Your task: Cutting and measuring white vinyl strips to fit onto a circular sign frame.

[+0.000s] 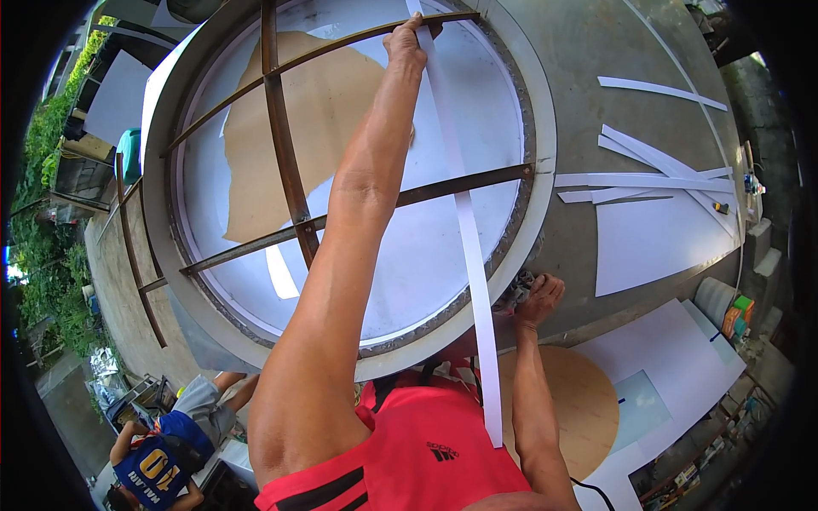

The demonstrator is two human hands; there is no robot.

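Observation:
A long, narrow white strip point(467, 230) runs from the far rim of a large round metal frame point(545, 102) down across my red shirt. At the strip's far end, my left hand point(406, 41) is closed round it, right by a rusty curved crossbar point(358, 36). My right hand point(541, 300) is at the frame's near right edge, its fingers curled. It touches a small grey and dark object point(516, 291) whose kind I cannot make out. Inside the ring, under the brown crossbars point(426, 189), lies a torn piece of brown paper point(290, 128) on a white sheet.
Several loose white strips point(656, 180) and a white sheet point(630, 247) lie on the grey table at right. Nearer stand a round wooden disc point(571, 409) and white panels point(682, 366). A person in a blue shirt point(162, 460) is at lower left.

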